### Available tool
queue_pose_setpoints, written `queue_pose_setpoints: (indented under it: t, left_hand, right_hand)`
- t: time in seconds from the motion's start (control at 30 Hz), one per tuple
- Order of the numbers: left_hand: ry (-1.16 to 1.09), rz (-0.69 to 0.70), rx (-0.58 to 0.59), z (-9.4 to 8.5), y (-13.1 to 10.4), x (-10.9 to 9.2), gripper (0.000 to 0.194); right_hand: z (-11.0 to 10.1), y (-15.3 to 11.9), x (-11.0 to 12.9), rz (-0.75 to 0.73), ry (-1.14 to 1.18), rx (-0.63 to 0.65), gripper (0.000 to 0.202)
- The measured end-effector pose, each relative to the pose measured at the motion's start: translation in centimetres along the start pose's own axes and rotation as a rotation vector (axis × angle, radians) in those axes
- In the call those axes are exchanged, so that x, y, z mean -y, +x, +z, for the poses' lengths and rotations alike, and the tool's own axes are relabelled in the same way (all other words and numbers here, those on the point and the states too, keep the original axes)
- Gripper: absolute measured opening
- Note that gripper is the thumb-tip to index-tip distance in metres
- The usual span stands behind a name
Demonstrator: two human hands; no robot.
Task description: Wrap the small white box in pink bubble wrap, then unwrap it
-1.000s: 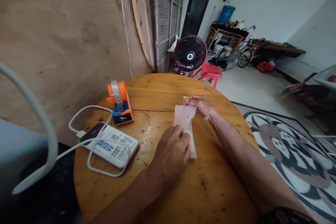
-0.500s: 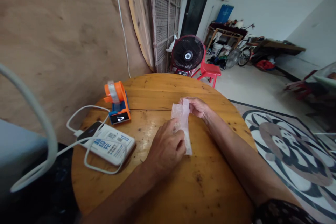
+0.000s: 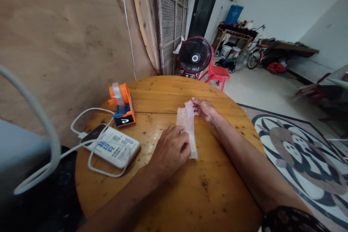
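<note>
I have the strip of pale bubble wrap (image 3: 187, 120) lying near the middle of the tabletop (image 3: 217, 181), running lengthwise from the far edge toward the near edge. My left hand (image 3: 171, 146) lies over its left side, the fingers bent and drawn together against the wrap; their tips are hidden from me, so I cannot tell whether they pinch it or only press. My right hand (image 3: 204, 109) is at the strip's far end, thumb and fingers slightly parted around a raised fold there. The view is soft at that spot, so I can't say whether they grip it firmly.

Toward the left edge of the tabletop I see a white power bank (image 3: 114, 147) lying flat, a white cable (image 3: 111, 176) plugged into its left end and looping across it. Just beyond it, where the left edge curves into the far edge, stands an orange and blue tape dispenser (image 3: 124, 95). Past the far edge I make out a fan (image 3: 201, 56) and a red chair (image 3: 219, 72).
</note>
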State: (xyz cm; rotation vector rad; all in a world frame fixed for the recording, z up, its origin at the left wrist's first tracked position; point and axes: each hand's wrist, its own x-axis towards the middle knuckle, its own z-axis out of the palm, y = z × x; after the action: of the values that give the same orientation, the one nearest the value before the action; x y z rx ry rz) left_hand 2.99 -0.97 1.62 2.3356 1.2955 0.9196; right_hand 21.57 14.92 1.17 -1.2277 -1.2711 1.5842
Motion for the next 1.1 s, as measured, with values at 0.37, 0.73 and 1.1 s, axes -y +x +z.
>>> queue_pose_setpoints:
  t: [0.37,0.73,1.1]
  left_hand:
    - [0.0,0.027,-0.016,0.0,-0.1,0.2,0.014]
    - [0.025,0.094,-0.038,0.1,0.2,0.5,0.014]
    - [-0.011,0.099,-0.039,0.1,0.3,0.6,0.012]
  right_hand:
    - [-3.0,-3.0,3.4,-0.225,-0.22,0.199,0.035]
    - [-2.2,-3.4,3.5,-0.249,-0.308,0.301,0.043]
    - [-2.6,-3.9,4.0,-0.306,-0.368,0.309,0.018]
